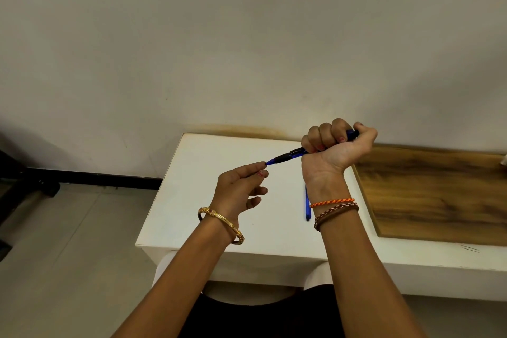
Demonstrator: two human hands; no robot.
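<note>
My right hand [336, 143] is raised above the white table [208, 200] with its fingers curled in a fist round a blue pen [290, 154] with a black grip. The pen points left and slightly down. My left hand [241, 186] pinches the pen's blue tip between thumb and forefinger, its other fingers loosely spread. A second blue pen part [307, 204] lies on the table, partly hidden behind my right wrist.
A wooden board [439, 192] covers the right part of the table. A pale wall [247, 35] rises right behind the table. To the left are grey floor tiles [68, 255] and dark furniture legs [24, 181].
</note>
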